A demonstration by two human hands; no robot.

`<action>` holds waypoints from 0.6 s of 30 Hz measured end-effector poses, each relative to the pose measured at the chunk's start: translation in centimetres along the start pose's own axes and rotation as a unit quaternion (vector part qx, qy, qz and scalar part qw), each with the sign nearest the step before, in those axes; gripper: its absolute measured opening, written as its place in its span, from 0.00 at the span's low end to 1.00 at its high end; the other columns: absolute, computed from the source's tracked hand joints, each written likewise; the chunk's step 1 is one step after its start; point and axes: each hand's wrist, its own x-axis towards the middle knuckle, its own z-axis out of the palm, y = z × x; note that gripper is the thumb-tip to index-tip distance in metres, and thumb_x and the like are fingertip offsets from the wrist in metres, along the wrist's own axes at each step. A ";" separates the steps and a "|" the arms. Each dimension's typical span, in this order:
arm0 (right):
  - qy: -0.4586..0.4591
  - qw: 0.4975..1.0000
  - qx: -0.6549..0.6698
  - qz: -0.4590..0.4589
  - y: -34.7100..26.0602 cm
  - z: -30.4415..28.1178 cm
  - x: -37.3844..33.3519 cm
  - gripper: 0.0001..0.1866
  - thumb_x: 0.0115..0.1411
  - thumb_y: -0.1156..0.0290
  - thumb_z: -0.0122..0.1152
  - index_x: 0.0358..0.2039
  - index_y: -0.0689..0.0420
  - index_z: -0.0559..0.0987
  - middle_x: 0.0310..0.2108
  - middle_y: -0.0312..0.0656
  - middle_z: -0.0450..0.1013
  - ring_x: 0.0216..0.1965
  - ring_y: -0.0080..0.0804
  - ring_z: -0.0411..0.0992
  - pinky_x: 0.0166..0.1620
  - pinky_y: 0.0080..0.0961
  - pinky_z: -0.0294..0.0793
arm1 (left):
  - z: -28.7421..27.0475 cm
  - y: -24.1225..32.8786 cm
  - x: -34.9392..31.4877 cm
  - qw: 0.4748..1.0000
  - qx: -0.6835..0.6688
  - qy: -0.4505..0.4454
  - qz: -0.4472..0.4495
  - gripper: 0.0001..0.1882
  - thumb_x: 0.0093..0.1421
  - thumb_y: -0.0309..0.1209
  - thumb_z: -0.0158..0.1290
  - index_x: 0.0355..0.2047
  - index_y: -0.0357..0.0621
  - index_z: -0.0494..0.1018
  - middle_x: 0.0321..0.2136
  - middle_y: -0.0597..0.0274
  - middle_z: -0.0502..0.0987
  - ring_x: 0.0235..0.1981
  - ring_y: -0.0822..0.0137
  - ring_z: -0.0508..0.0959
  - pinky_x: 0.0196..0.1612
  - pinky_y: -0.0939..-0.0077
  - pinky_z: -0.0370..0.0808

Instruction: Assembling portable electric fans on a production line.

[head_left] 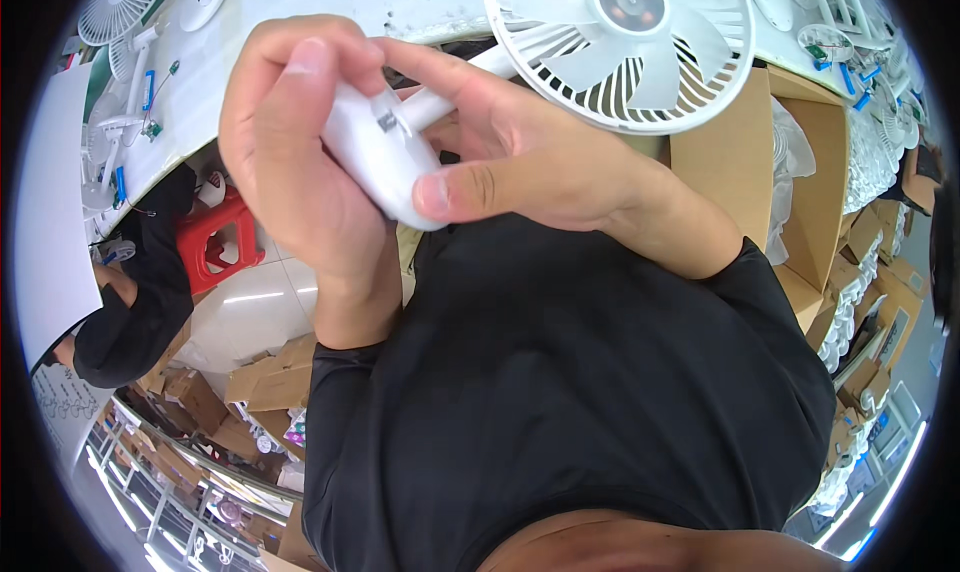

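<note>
Both my hands hold a white desk fan, tilted so that its base is close to me and its round head points away to the right. My left hand [285,122] wraps around the far left side of the rounded white base [375,157], thumb bent over it. My right hand [520,147] grips the base from the right, its thumb pressed on the near end and its fingers partly hidden behind the stem [428,109]. A small dark slot shows on the base. The fan head [630,57] has pale blades inside a ribbed ring.
A white worktable [390,2] spans the far side, with other fans [122,7] and blue cylinders with wires on it. An open cardboard box [725,162] stands at my right. At left are a red stool [220,237] and another person in black [135,317].
</note>
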 end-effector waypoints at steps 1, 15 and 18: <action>0.001 1.000 0.005 0.001 -0.1 0.0 0.0 0.50 0.52 0.73 0.69 0.70 0.62 0.48 0.63 0.53 0.56 0.62 0.43 0.58 0.62 0.29 0.60 | 0.2 0.1 -0.2 1.000 -0.008 -0.004 0.007 0.18 0.64 0.31 0.31 0.31 0.38 0.71 0.23 0.61 0.70 0.26 0.73 0.66 0.35 0.81 0.63; -0.068 0.933 -0.280 -0.214 1.7 -1.1 1.3 0.52 0.55 0.66 0.67 0.71 0.61 0.42 0.66 0.61 0.51 0.65 0.50 0.56 0.65 0.37 0.56 | -0.7 -0.6 0.5 0.990 -0.139 -0.024 0.011 0.20 0.69 0.38 0.32 0.30 0.39 0.70 0.24 0.60 0.71 0.26 0.72 0.65 0.38 0.78 0.65; -0.062 0.920 -0.313 -0.228 2.0 -0.9 1.4 0.53 0.56 0.63 0.67 0.71 0.60 0.41 0.67 0.61 0.48 0.66 0.52 0.53 0.66 0.40 0.52 | -1.4 -1.4 -0.1 0.983 -0.168 -0.068 0.018 0.22 0.70 0.40 0.31 0.31 0.39 0.70 0.23 0.61 0.70 0.25 0.72 0.65 0.38 0.78 0.65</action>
